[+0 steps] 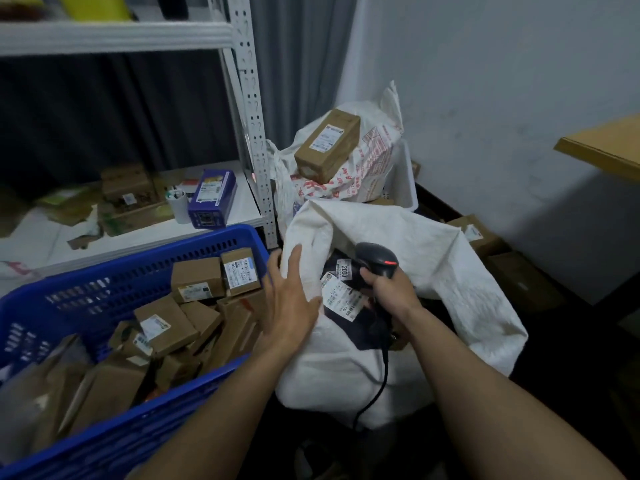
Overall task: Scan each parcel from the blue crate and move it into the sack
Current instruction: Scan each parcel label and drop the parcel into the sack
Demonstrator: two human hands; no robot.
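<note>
Head view: at lower left, the blue crate [104,299] holds jumbled brown cardboard parcels [195,277]. At centre, the left hand [291,296] lies flat, fingers straight, on the white sack [433,258]. A dark labelled parcel [346,299] sits inside the sack, and the right hand [393,289] grips a scanner [377,261] beside it.

Blue crate [104,285] of brown parcels [197,277] beside white sack [433,251], apparently open.
</note>
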